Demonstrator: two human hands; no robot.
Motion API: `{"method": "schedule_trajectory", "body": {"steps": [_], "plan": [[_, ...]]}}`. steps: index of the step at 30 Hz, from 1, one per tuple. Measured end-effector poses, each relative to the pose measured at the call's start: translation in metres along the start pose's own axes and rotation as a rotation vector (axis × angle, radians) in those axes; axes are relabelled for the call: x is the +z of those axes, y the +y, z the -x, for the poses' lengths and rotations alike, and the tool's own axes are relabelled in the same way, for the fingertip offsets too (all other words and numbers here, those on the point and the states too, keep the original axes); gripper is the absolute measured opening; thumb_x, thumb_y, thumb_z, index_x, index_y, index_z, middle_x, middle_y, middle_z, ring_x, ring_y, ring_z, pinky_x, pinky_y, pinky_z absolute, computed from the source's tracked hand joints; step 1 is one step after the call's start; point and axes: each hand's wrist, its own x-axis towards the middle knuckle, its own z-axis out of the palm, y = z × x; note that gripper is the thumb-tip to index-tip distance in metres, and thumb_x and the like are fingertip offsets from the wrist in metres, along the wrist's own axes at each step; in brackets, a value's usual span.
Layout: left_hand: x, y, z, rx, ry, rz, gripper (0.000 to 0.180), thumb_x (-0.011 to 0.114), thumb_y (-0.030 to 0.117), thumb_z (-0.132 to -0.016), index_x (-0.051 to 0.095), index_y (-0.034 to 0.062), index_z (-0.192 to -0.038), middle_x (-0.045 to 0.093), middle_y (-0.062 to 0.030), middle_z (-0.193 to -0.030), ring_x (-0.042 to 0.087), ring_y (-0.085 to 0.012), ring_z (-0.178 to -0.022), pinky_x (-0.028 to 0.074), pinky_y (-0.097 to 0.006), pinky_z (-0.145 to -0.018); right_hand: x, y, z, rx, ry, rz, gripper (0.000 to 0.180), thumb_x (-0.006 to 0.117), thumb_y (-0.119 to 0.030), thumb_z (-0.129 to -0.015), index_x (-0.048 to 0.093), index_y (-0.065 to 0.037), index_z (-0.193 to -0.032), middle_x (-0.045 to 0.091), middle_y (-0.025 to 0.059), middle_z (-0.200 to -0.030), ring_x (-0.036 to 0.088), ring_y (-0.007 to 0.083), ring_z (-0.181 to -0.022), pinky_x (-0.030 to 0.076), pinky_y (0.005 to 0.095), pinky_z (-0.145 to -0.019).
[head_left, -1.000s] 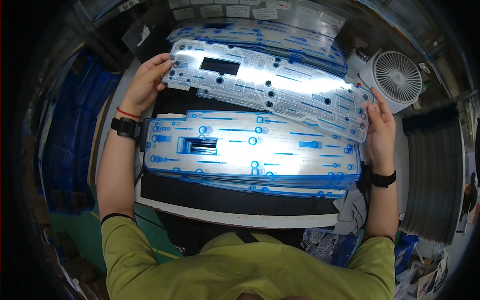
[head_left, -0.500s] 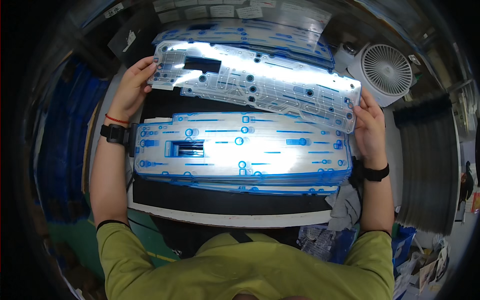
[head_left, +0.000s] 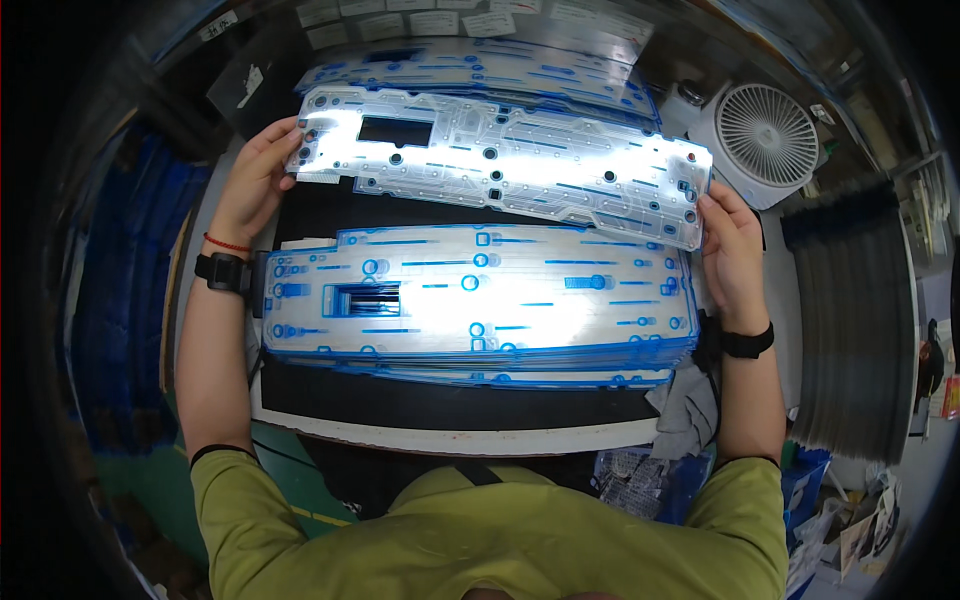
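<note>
A long, clear plastic membrane sheet [head_left: 540, 150], printed with circuit lines and cut with a rectangular window, is held up by both ends. My left hand [head_left: 258, 175] pinches its left end, fingers closed on the edge. At the other end, my right hand [head_left: 733, 245] grips the sheet's lower right corner between thumb and fingers. The sheet tilts down toward the right and glares brightly. Nearer to me, under and in front of it, lies a stack of similar blue-edged sheets [head_left: 430, 345] on a black mat [head_left: 330, 385].
Behind the held sheet rests another pile of blue-edged sheets [head_left: 520, 62]. A white fan [head_left: 768, 135] stands at the far right. Grey stacked sheets [head_left: 845, 330] are at the right, blue ones [head_left: 125, 300] at the left. A grey cloth [head_left: 687, 408] hangs by the table's front edge.
The held sheet has turned slightly, so its glare and circuit lines look different, and its right end has risen a little. Both hands still hold its ends; the whole view has shifted slightly left.
</note>
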Motion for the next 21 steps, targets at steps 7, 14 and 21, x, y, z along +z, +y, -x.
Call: {"method": "schedule_trajectory", "body": {"steps": [7,14,21], "plan": [[-0.014,-0.01,-0.002,0.191,0.081,-0.051,0.019,0.06,0.012,-0.093,0.062,0.0077,-0.111,0.057,0.0027,-0.103,0.055,-0.0064,-0.09,0.044,-0.02,-0.077,-0.016,0.006,-0.004,-0.265,0.067,0.191,0.013,0.056,0.0,-0.091,0.062,0.0,-0.103,0.061,0.009,-0.112,0.06,0.0152,-0.1,0.047,0.0281,-0.088],[-0.009,-0.002,0.002,0.335,-0.063,-0.219,0.02,0.055,-0.006,-0.084,0.07,-0.0008,-0.096,0.062,-0.0044,-0.11,0.059,-0.0154,-0.1,0.046,-0.025,-0.088,-0.012,0.001,-0.002,-0.504,0.088,0.394,0.009,0.056,0.0,-0.091,0.063,0.001,-0.097,0.052,0.0124,-0.128,0.051,0.0202,-0.117,0.039,0.0321,-0.101],[-0.006,0.002,0.006,0.314,-0.053,-0.285,0.025,0.054,-0.006,-0.084,0.072,0.0009,-0.101,0.064,-0.0059,-0.108,0.06,-0.0164,-0.099,0.048,-0.026,-0.09,-0.002,0.002,-0.001,0.077,0.036,0.422,0.032,0.056,-0.013,-0.095,0.055,-0.003,-0.125,0.056,0.0057,-0.122,0.053,0.0137,-0.109,0.044,0.0281,-0.088]]}}
